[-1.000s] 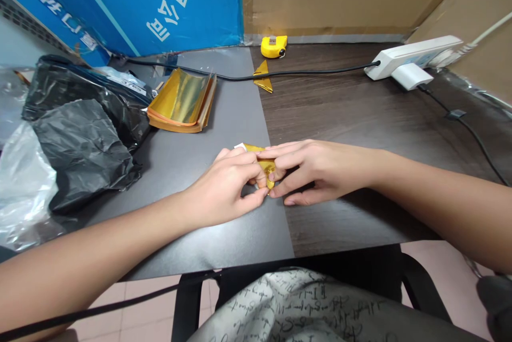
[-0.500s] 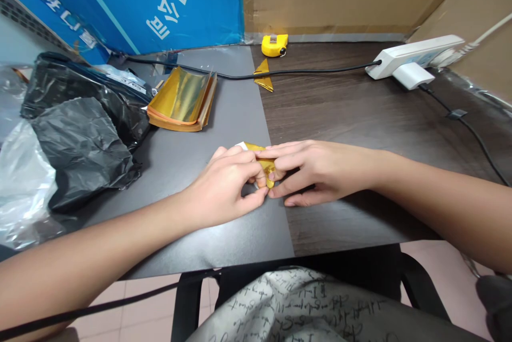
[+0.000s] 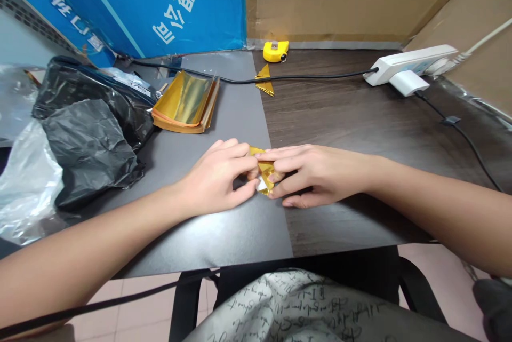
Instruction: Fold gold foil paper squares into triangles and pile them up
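Between my hands, on the table, lies a small sheet of gold foil paper [image 3: 264, 167], folded, with a patch of its white back showing near the lower edge. My left hand [image 3: 224, 174] has its fingers curled in a pinch at the sheet's left edge, hiding part of it. From the other side, my right hand [image 3: 310, 175] presses the paper down with its fingertips; the index finger lies along the top and the others bend on the fold. Beyond my hands is a stack of gold foil sheets [image 3: 184, 99], its top sheet curving up.
A folded gold triangle [image 3: 264, 87] lies under a black cable near a yellow tape measure [image 3: 276, 52]. At the back right sits a white power strip [image 3: 414, 62] with a plugged-in adapter. Crumpled black plastic bags [image 3: 90, 142] and clear plastic cover the left side.
My left hand has shifted slightly left, away from my right fingertips, and more of the sheet's white back shows between them. My right hand stays on the paper. The view has moved slightly.
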Action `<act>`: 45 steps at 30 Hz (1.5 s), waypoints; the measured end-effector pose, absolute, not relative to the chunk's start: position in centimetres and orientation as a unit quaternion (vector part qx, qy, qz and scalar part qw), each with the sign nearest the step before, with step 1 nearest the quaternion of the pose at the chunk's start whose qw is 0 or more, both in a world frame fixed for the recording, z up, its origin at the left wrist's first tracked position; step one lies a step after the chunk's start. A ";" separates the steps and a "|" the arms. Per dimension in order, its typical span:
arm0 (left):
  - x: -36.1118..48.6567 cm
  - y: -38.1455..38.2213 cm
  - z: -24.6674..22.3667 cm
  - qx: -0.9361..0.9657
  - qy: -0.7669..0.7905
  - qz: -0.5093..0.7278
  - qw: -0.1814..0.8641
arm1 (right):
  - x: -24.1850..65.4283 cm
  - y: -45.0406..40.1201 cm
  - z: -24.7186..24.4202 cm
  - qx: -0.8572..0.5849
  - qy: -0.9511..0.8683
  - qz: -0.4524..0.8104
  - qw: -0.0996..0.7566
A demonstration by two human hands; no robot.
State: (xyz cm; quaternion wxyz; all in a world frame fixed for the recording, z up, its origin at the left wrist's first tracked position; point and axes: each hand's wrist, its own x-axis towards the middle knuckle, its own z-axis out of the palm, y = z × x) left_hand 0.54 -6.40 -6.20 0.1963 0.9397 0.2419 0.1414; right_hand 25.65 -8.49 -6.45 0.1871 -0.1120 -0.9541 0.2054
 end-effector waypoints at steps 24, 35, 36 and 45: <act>-0.4 -3.6 -6.2 0.964 0.109 0.138 0.200 | 29.0 -5.8 -7.1 -0.199 -0.962 0.003 0.184; 0.1 -4.8 -6.8 0.950 0.193 0.153 0.193 | 27.3 -6.1 -7.3 -0.251 -0.950 0.035 0.184; 0.0 -4.7 -6.8 0.951 0.197 0.149 0.187 | 27.3 -6.1 -7.3 -0.250 -0.950 0.039 0.182; -0.1 -4.7 -6.8 0.964 0.200 0.122 0.123 | 27.5 -6.1 -7.9 -0.228 -0.948 0.053 0.218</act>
